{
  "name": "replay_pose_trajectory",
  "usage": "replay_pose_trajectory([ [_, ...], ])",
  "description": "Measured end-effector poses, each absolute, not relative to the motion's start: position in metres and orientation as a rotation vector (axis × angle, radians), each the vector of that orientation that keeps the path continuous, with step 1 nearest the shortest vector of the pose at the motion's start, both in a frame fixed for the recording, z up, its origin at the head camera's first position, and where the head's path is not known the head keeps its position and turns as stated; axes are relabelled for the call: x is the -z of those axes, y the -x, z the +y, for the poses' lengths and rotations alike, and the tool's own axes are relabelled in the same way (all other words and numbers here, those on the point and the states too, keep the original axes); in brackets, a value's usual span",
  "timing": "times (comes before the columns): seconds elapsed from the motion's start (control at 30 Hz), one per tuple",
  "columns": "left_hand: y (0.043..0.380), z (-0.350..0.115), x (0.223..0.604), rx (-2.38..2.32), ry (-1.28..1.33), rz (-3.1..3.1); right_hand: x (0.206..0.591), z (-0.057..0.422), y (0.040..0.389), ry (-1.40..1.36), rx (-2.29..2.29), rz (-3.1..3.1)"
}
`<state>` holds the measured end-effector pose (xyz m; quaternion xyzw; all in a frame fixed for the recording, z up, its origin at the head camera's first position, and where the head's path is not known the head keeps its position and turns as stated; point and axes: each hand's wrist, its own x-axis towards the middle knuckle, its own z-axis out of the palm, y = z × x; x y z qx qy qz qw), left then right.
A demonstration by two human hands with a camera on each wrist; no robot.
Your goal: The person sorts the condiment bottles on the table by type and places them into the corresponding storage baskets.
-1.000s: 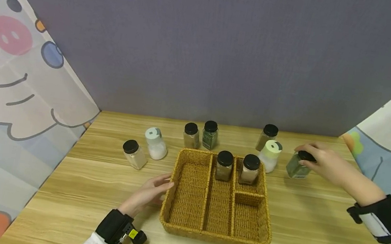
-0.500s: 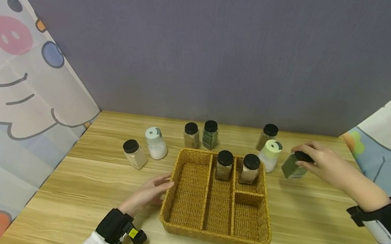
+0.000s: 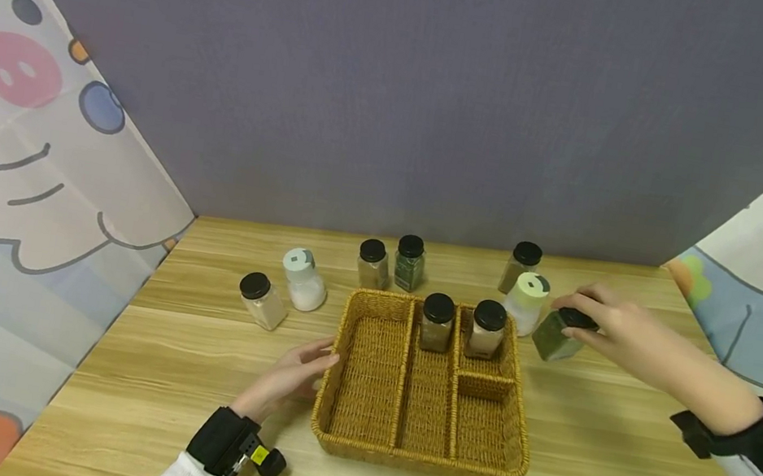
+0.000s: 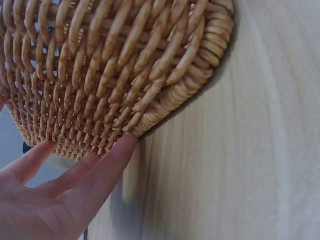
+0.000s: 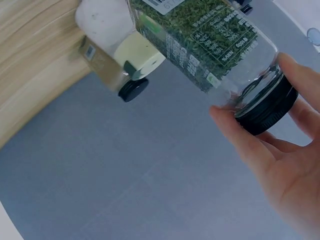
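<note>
My right hand (image 3: 608,325) grips a clear jar of dried green herbs (image 3: 555,338) by its black lid, just right of the yellow-capped shaker (image 3: 526,301). In the right wrist view the herb jar (image 5: 205,42) tilts, with thumb and fingers around the lid (image 5: 267,107). My left hand (image 3: 290,376) rests against the left side of a woven basket (image 3: 418,464). Its extended fingers (image 4: 112,162) touch the outer weave (image 4: 100,100) low down, near the tabletop. Two black-lidded jars stand in the basket: a brown one (image 3: 435,332) in the middle compartment and a paler one (image 3: 485,340) in the back right compartment.
Left of the basket stand a pale black-lidded jar (image 3: 265,307) and a white-capped shaker (image 3: 305,288). Behind it are a brownish jar (image 3: 373,270), another green herb jar (image 3: 410,267) and a brown jar (image 3: 517,275). A grey panel (image 3: 408,110) borders the wooden table's (image 3: 170,363) far edge.
My right hand has carried the herb jar leftward and slightly nearer, toward the yellow-capped shaker. The left hand and the basket have stayed in place.
</note>
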<state>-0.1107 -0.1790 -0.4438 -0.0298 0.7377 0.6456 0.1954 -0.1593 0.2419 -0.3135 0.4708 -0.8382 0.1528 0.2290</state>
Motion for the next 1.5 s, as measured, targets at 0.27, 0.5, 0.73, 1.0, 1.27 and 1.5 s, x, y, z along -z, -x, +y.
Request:
replay_pose_trajectory([
  [0.27, 0.111, -0.179, 0.446, -1.81, 0.084, 2.064, 0.309, 0.234, 0.151, -1.31, -0.45, -2.317],
  [0.5, 0.111, -0.179, 0.447, -1.809, 0.086, 2.062, 0.307, 0.228, 0.145, -1.324, -0.431, -2.293],
  [0.73, 0.11, -0.179, 0.447, -1.821, 0.085, 2.065, 0.302, 0.218, 0.135, -1.338, -0.415, -2.326],
  [1.0, 0.11, -0.179, 0.447, -1.818, 0.091, 2.071, 0.3, 0.207, 0.123, -1.354, -0.4, -2.315],
  [1.27, 0.11, -0.178, 0.446, -1.817, 0.086, 2.075, 0.304, 0.196, 0.114, -1.376, -0.408, -2.28],
  [1.5, 0.11, -0.178, 0.445, -1.823, 0.085, 2.083, 0.305, 0.187, 0.11, -1.417, -0.433, -2.253],
])
